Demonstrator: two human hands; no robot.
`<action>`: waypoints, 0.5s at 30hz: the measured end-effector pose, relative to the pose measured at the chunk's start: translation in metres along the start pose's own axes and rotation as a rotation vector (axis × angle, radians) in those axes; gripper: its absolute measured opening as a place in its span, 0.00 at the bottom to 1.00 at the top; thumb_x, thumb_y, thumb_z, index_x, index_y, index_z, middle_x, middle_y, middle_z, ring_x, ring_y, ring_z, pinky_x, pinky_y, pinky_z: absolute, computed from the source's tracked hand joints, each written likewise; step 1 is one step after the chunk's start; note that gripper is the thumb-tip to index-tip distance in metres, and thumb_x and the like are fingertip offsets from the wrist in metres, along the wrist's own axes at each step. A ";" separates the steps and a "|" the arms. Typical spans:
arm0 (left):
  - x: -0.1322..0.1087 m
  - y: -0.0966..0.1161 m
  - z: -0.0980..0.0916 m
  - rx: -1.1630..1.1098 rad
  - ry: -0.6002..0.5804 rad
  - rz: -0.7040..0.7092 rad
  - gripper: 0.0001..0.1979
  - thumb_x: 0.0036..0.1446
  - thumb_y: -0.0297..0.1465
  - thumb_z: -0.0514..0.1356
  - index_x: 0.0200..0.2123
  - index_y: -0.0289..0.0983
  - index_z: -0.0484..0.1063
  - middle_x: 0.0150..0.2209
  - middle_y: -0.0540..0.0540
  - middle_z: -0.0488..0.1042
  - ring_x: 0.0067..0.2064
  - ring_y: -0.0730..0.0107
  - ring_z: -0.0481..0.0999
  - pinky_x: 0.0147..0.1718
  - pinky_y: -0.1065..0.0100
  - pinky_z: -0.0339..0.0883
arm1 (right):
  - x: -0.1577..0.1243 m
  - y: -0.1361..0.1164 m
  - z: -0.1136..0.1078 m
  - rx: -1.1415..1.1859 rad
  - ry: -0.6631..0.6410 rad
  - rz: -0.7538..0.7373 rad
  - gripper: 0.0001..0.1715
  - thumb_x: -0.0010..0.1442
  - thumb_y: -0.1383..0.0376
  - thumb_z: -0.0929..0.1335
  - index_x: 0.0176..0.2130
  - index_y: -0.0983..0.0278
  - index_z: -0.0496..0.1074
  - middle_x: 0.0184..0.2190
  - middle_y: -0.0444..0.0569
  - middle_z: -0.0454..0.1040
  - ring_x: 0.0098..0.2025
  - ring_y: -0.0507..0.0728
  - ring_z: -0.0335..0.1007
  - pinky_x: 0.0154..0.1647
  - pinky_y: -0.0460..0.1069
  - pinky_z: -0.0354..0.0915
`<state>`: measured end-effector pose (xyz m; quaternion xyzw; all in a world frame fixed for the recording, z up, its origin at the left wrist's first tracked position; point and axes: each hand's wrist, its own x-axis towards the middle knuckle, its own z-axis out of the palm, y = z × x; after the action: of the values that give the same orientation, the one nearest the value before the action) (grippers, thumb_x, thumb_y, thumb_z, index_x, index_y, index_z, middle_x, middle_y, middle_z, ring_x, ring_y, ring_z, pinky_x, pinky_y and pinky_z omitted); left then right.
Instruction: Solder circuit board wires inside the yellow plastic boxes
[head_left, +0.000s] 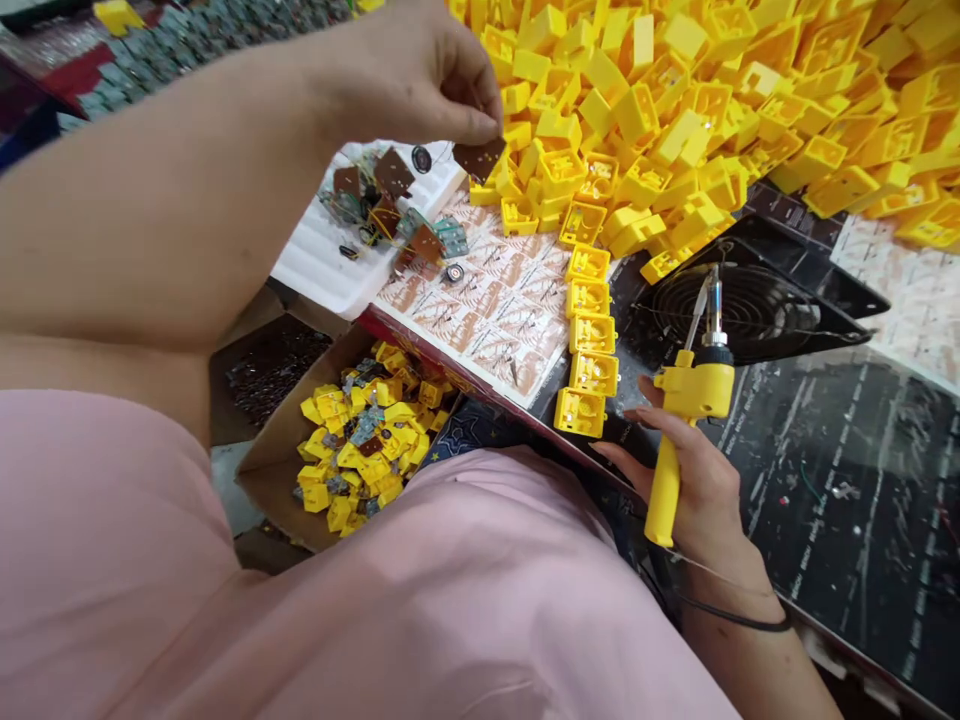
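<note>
Pink clothing fills the near foreground. Left hand is pinched shut on a small brown board, held by one corner up and left of the fan, likely to keep fingers off its face. Right hand is wrapped round a yellow soldering iron just in front of the fan, tip upward, seemingly to keep the hot end off the tabletop. A row of yellow cases lies left of the fan, open sides up. A heap of cases rises behind it, and a cardboard box sits far left, lower down.
</note>
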<state>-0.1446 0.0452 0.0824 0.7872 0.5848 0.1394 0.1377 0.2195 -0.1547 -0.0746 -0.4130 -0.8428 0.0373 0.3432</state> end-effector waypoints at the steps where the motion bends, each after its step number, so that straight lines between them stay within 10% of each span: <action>1: 0.002 0.010 0.005 0.065 -0.090 0.066 0.16 0.55 0.39 0.59 0.41 0.41 0.83 0.33 0.53 0.79 0.43 0.60 0.83 0.51 0.51 0.74 | 0.001 -0.001 0.001 0.015 -0.001 0.004 0.37 0.61 0.61 0.79 0.64 0.57 0.68 0.59 0.56 0.80 0.55 0.64 0.83 0.52 0.54 0.81; 5: -0.011 0.053 0.057 0.513 -0.411 0.484 0.05 0.53 0.24 0.66 0.30 0.40 0.81 0.29 0.53 0.77 0.44 0.57 0.82 0.60 0.43 0.72 | 0.008 -0.009 0.012 0.053 -0.012 0.032 0.29 0.66 0.62 0.76 0.62 0.56 0.68 0.49 0.50 0.84 0.42 0.59 0.86 0.42 0.51 0.82; 9: -0.051 0.058 0.107 0.567 -0.533 0.841 0.16 0.52 0.17 0.64 0.24 0.45 0.71 0.36 0.48 0.83 0.59 0.51 0.76 0.71 0.44 0.63 | 0.012 -0.016 0.011 0.029 -0.020 0.043 0.24 0.66 0.58 0.76 0.58 0.58 0.71 0.40 0.46 0.84 0.37 0.57 0.85 0.38 0.49 0.80; 15: -0.084 0.021 0.117 0.035 -0.117 0.450 0.17 0.65 0.32 0.55 0.52 0.43 0.79 0.57 0.44 0.80 0.58 0.50 0.80 0.61 0.48 0.69 | 0.011 -0.017 -0.020 -0.101 0.185 -0.011 0.15 0.62 0.69 0.79 0.45 0.57 0.76 0.30 0.38 0.83 0.25 0.51 0.79 0.30 0.43 0.75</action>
<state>-0.1041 -0.0473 -0.0228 0.9067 0.3880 0.1106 0.1233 0.2152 -0.1626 -0.0476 -0.4267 -0.8107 -0.0454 0.3983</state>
